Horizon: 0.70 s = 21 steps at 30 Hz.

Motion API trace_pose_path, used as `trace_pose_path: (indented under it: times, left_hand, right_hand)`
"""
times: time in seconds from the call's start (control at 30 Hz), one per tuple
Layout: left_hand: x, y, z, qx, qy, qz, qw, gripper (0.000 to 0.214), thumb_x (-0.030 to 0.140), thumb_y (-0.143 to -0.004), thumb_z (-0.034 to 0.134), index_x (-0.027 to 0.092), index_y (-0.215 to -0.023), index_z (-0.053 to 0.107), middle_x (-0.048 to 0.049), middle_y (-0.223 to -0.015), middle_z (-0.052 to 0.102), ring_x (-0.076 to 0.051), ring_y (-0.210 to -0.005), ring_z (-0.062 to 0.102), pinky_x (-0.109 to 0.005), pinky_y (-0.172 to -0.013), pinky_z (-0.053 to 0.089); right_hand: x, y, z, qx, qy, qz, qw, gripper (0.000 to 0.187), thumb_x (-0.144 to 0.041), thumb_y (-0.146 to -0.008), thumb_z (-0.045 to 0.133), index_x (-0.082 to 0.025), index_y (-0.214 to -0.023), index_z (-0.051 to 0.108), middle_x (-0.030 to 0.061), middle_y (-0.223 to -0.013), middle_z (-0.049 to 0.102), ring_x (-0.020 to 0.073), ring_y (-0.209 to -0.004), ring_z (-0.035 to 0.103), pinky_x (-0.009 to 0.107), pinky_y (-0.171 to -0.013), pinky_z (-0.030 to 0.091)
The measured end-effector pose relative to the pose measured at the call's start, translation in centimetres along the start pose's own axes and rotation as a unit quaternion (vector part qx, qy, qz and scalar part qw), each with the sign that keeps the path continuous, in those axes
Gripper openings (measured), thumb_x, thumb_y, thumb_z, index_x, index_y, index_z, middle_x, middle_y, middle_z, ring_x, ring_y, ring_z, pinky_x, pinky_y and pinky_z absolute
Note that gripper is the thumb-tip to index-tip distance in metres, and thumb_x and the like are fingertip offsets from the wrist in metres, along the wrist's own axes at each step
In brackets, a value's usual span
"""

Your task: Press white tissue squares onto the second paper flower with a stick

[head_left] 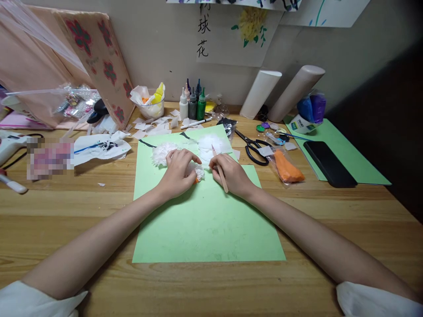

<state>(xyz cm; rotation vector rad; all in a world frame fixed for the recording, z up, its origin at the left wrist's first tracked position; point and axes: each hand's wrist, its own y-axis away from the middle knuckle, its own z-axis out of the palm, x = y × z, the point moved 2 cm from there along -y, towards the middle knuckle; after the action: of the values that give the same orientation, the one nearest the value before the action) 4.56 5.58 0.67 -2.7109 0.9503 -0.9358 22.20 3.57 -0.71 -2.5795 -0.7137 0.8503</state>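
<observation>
A light green sheet of paper [205,224] lies in front of me. On its upper left sits a fluffy white paper flower [161,155], with a flat pile of thin white tissue [216,144] to its right. My left hand [178,171] curls over the sheet, thumb and fingers closed around a small ruffled white paper piece [200,172] with a bit of orange at its lower edge. The hand covers part of that piece. Close by, my right hand [229,172] grips a slim pointed wooden stick [223,179] like a pen, its fingertips at the tissue's lower edge.
Behind the sheet are paper scraps [157,127], a plastic cup [152,108], several small paint bottles [192,105] and a white pen [197,123]. Scissors [253,147], orange clay in a bag [287,169] and a black phone [328,163] lie right. A paint-stained tissue [99,147] lies left.
</observation>
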Motion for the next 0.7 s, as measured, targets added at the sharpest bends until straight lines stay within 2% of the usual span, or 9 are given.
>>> trace_pose_path:
  times: [0.07,0.17,0.27,0.33,0.4,0.53,0.6,0.7]
  left_hand:
    - [-0.1,-0.1,0.0,0.0,0.005,-0.007,1.0,0.023,0.011,-0.073,0.043,0.022,-0.092,0.051,-0.001,-0.093,0.051,-0.02,-0.097,0.045,-0.041,-0.098,0.024]
    - [-0.3,-0.1,0.1,-0.001,0.017,-0.019,1.0,0.023,0.011,-0.073,0.043,0.022,-0.092,0.051,-0.0009,-0.093,0.052,-0.02,-0.097,0.045,-0.041,-0.097,0.024]
    - [-0.4,-0.2,0.1,0.001,0.024,-0.025,0.999,0.024,0.011,-0.072,0.043,0.022,-0.091,0.051,-0.0008,-0.093,0.052,-0.02,-0.096,0.045,-0.041,-0.095,0.025]
    - [-0.4,-0.2,0.1,0.003,0.026,-0.023,0.999,0.024,0.011,-0.071,0.044,0.022,-0.091,0.051,-0.0006,-0.093,0.053,-0.02,-0.095,0.046,-0.04,-0.095,0.025]
    - [-0.4,-0.2,0.1,0.004,0.027,-0.02,0.999,0.023,0.011,-0.071,0.045,0.022,-0.09,0.052,-0.0006,-0.093,0.053,-0.02,-0.095,0.046,-0.04,-0.094,0.026]
    - [-0.4,-0.2,0.0,0.004,0.03,-0.014,0.999,0.02,0.012,-0.072,0.046,0.021,-0.09,0.052,-0.0007,-0.092,0.052,-0.02,-0.096,0.046,-0.039,-0.094,0.026]
    - [-0.4,-0.2,0.0,0.003,0.034,-0.014,0.999,0.019,0.013,-0.074,0.046,0.021,-0.09,0.052,-0.0009,-0.093,0.052,-0.02,-0.097,0.046,-0.04,-0.095,0.025]
    - [-0.4,-0.2,-0.1,0.006,0.045,-0.016,0.999,0.014,0.017,-0.079,0.043,0.022,-0.088,0.053,-0.0012,-0.092,0.052,-0.02,-0.098,0.046,-0.04,-0.096,0.024]
  right_hand:
    - [0.0,0.0,-0.2,0.026,-0.004,0.0,1.0,0.018,-0.004,-0.076,0.048,-0.02,-0.085,0.045,0.0036,-0.079,0.055,0.0184,-0.075,0.052,0.029,-0.065,0.041]
    - [0.1,0.1,-0.7,0.096,-0.034,0.012,0.995,0.017,-0.007,-0.077,0.049,-0.021,-0.086,0.045,0.0028,-0.081,0.054,0.0176,-0.075,0.053,0.031,-0.068,0.042]
    - [0.1,0.2,-1.2,0.17,-0.11,0.021,0.979,0.017,-0.009,-0.077,0.051,-0.022,-0.086,0.045,0.0014,-0.082,0.053,0.0162,-0.076,0.054,0.031,-0.07,0.044]
    - [0.0,0.2,-1.4,0.195,-0.176,0.023,0.965,0.017,-0.01,-0.077,0.054,-0.022,-0.085,0.045,0.0006,-0.083,0.052,0.0151,-0.077,0.054,0.031,-0.072,0.045]
    - [-0.3,0.2,-1.4,0.178,-0.254,0.029,0.95,0.016,-0.012,-0.078,0.055,-0.022,-0.084,0.044,0.0002,-0.083,0.052,0.0138,-0.076,0.055,0.03,-0.071,0.046]
    - [-1.4,0.2,-0.4,0.044,-0.374,0.054,0.925,0.013,-0.019,-0.081,0.056,-0.021,-0.083,0.044,0.0009,-0.083,0.054,0.0126,-0.074,0.055,0.028,-0.068,0.047]
    - [-1.9,0.4,0.0,-0.007,-0.371,0.069,0.926,0.012,-0.019,-0.081,0.057,-0.021,-0.083,0.045,0.0008,-0.083,0.055,0.0123,-0.074,0.055,0.028,-0.069,0.047]
    - [-2.1,0.7,0.4,-0.027,-0.316,0.089,0.944,0.012,-0.017,-0.079,0.057,-0.021,-0.083,0.046,0.0002,-0.083,0.056,0.0118,-0.071,0.055,0.027,-0.068,0.046]
